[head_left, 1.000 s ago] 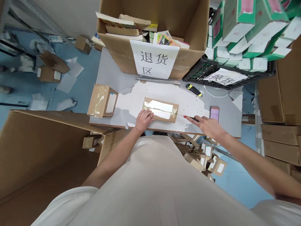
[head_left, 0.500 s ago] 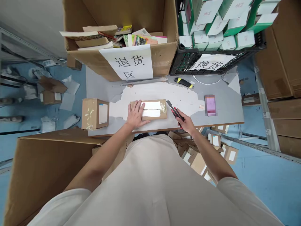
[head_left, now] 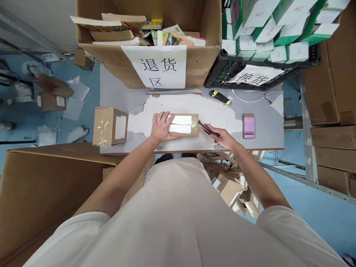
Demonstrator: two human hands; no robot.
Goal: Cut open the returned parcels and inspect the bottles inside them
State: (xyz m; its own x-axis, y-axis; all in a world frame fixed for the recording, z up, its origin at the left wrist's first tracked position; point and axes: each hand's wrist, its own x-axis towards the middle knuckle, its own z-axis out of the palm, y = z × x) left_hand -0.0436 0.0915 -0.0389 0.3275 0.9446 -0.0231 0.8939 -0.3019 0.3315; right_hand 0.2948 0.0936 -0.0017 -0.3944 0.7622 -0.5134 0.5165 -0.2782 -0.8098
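A small flat cardboard box (head_left: pixel 195 130) lies on the table in front of me, a white label and clear tape on its top. My left hand (head_left: pixel 161 127) holds its left end, fingers over the far side and thumb along the near edge. In my right hand (head_left: pixel 222 137) is a black and red utility knife (head_left: pixel 207 128), gripped by the handle. The blade's tip is at the box's right end; whether it has entered the cardboard, I cannot tell.
A taped carton (head_left: pixel 104 126) stands at the table's left. Behind are a big box of books (head_left: pixel 194 68) and a black crate (head_left: pixel 219 70) of green-white boxes. A yellow-black cutter (head_left: pixel 219 97) and a phone (head_left: pixel 249 126) lie on the table (head_left: pixel 267 137). Cartons (head_left: pixel 228 185) pile below.
My right hand has brought the knife's tip against the box's right end, the handle lying flatter. My left hand stays on the box. The view has shifted slightly.
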